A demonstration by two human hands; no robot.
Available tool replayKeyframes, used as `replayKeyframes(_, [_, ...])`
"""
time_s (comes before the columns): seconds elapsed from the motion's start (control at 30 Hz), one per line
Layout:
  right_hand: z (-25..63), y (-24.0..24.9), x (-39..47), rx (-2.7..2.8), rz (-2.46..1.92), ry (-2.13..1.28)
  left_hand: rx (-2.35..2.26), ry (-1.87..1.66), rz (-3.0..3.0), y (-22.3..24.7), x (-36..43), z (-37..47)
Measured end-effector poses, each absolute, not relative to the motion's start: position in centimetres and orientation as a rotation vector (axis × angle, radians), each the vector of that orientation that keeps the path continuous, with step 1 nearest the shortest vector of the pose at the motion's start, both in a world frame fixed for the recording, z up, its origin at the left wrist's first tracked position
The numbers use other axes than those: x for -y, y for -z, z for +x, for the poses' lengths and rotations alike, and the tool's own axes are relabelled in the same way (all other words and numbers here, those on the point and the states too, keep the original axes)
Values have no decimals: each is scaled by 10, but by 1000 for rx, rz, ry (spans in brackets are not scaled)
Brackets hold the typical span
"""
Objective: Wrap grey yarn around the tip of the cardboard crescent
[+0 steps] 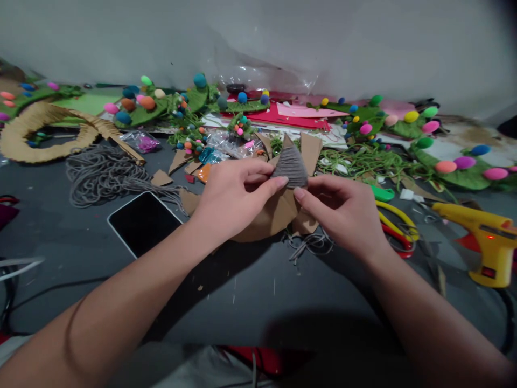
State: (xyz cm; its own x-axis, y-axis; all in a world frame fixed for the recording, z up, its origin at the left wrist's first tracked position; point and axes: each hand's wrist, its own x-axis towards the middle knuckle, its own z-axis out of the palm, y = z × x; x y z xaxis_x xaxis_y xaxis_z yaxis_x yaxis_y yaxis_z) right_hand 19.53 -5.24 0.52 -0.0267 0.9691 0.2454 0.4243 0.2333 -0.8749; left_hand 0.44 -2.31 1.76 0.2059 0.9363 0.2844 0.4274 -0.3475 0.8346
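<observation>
Head view: pinching a spike of cardboard (262,223) over the middle of the bench (242,307), towards the far edge. Narrow grip at both lower corners of the grey wrap (291,168), with left fingers (277,185) and right fingers (309,200) closed on it. Done, by the look of it: most of the spike, covered in close rows. Bare at the tip (287,140) and on the broad part below; perhaps left for more cord, though hard to tell. Plain brown, too, on the strip (311,151) behind. Plenty of cord (103,172) heaped on the left, beyond the phone (145,221). Near the right edge, a glue gun (484,231) with a red light lit.
</observation>
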Motion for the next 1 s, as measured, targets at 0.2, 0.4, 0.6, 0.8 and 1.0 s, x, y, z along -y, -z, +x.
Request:
replayKeyframes(0.2, [192,-5,54,1617,-1375,-663,-1275,-1103,1907,-17,24,6])
replayKeyframes(0.4, [193,-3,54,1628,-1362,-618,-1273,-1107,1913,-16,23,5])
replayKeyframes(0.6, [194,-2,53,1618,-1347,-626,-1272,-1110,1909,-16,23,6])
replayKeyframes(0.8, [195,-2,52,1631,-1364,-630,-1271,-1094,1899,-16,23,6])
replayKeyframes(1.0, [197,-3,51,1666,-1364,-604,-1282,-1097,1900,-16,22,6])
